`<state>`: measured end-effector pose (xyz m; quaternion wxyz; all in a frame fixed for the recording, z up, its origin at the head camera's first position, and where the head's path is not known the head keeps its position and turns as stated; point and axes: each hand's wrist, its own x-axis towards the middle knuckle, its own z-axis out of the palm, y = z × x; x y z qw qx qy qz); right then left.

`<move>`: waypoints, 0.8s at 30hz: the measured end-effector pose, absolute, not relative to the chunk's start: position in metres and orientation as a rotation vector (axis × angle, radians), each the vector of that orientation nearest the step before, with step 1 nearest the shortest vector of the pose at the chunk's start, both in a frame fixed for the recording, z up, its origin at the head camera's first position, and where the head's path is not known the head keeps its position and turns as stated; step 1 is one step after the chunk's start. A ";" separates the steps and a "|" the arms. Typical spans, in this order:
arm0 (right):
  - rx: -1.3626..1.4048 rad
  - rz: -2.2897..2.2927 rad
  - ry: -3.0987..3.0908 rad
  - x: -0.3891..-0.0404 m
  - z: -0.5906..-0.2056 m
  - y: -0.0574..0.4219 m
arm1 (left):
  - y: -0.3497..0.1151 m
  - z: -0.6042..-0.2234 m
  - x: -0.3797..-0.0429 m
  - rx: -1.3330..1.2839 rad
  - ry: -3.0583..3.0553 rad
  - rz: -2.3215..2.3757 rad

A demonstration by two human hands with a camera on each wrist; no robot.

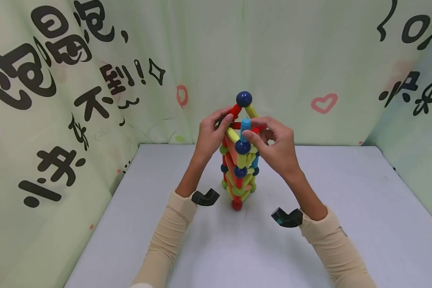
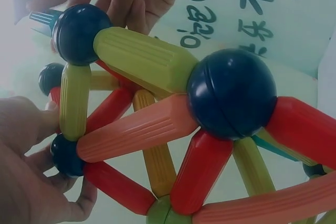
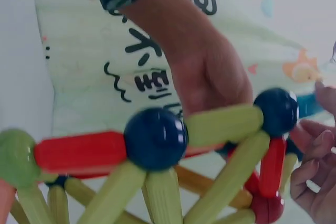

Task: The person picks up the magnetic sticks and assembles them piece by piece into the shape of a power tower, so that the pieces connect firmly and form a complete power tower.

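Note:
A tall tower (image 1: 239, 182) of magnetic rods and balls stands on the table, red, yellow-green, orange and blue. From a dark blue ball (image 1: 243, 147) near its top, a light blue rod (image 1: 245, 125) points upward. My right hand (image 1: 276, 140) pinches this rod between thumb and fingers. On the other side, my left hand (image 1: 213, 131) grips a dark blue ball (image 2: 66, 157) at an upper corner, its fingers curled behind. Above both hands, another dark blue ball (image 1: 244, 99) tops a red rod (image 1: 235, 110) and a yellow-green rod (image 1: 252, 111).
The white table (image 1: 158, 168) carries the tower near its back edge. Behind it hangs a pale green curtain (image 1: 273, 60) with black lettering and a heart. A black wrist camera sits on the left wrist (image 1: 205, 197) and the right wrist (image 1: 289, 218).

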<state>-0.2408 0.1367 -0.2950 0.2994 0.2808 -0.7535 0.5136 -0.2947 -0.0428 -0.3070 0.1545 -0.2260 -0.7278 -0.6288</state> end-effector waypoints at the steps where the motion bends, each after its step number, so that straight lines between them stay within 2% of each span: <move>1: 0.735 1.379 -2.036 -0.239 -0.295 0.134 | -0.043 -0.307 -0.295 -0.660 -2.078 -1.812; 9: 0.526 1.562 -2.179 -0.238 -0.296 0.126 | -0.046 -0.312 -0.295 -0.737 -2.069 -1.883; 20: 0.518 1.566 -2.181 -0.236 -0.301 0.129 | -0.052 -0.320 -0.294 -0.764 -2.135 -1.810; 24: 0.507 1.457 -2.017 -0.232 -0.310 0.134 | -0.059 -0.333 -0.290 -0.693 -2.208 -1.580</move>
